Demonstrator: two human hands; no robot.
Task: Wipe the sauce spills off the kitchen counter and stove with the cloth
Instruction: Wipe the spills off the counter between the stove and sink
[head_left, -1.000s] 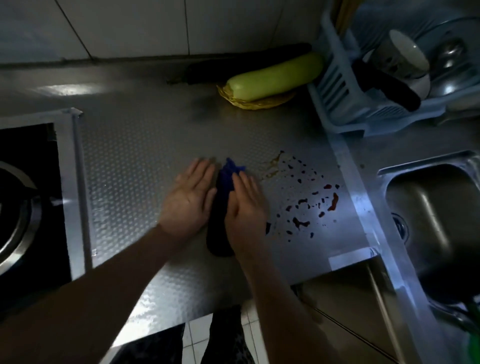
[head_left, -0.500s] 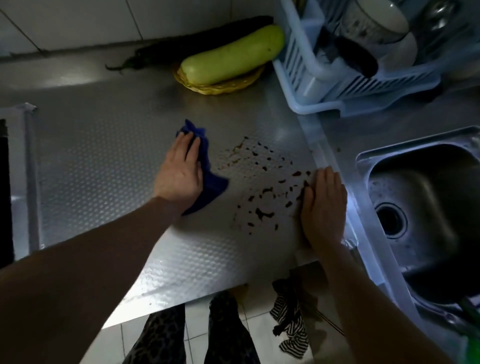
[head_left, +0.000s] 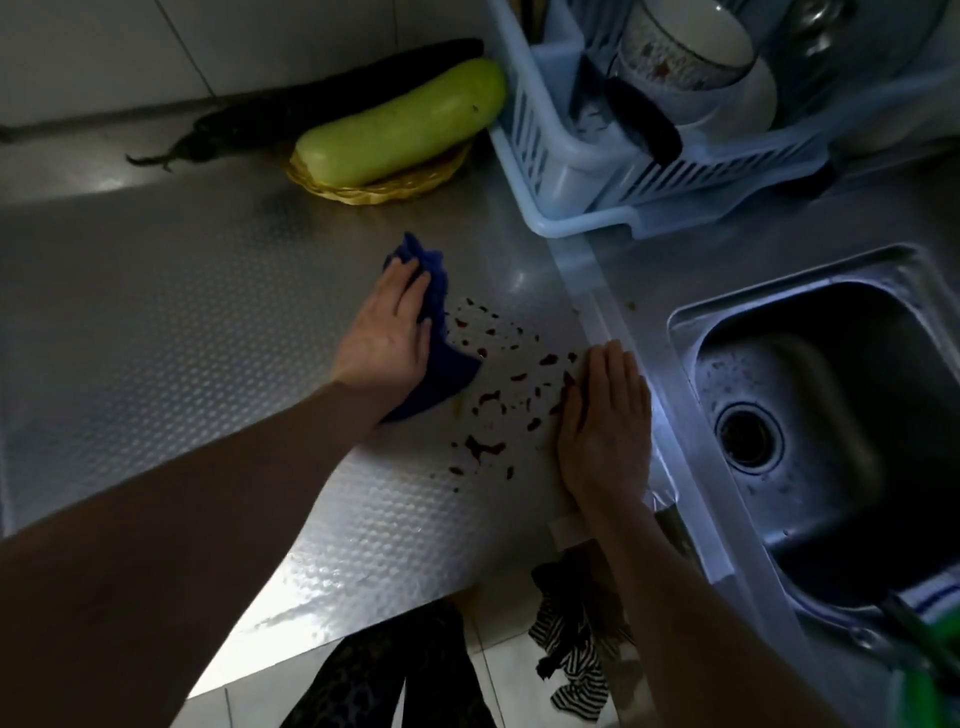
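Left hand (head_left: 384, 332) presses blue cloth (head_left: 441, 374) flat-fingered beside red sauce spots (head_left: 498, 410); right hand (head_left: 605, 426) lies flat, fingers together, on the bench (head_left: 156, 312)

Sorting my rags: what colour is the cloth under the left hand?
Dark blue cloth, seen in the head view.

One blue cloth (head_left: 441, 358) – two hands: left (head_left: 387, 332), right (head_left: 605, 426) – one gourd (head_left: 400, 122), one eggplant (head_left: 322, 117), one sink (head_left: 831, 415).

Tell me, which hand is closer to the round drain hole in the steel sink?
The right hand. It lies flat on the counter edge beside the sink, just left of the round drain hole. The left hand presses the blue cloth farther left.
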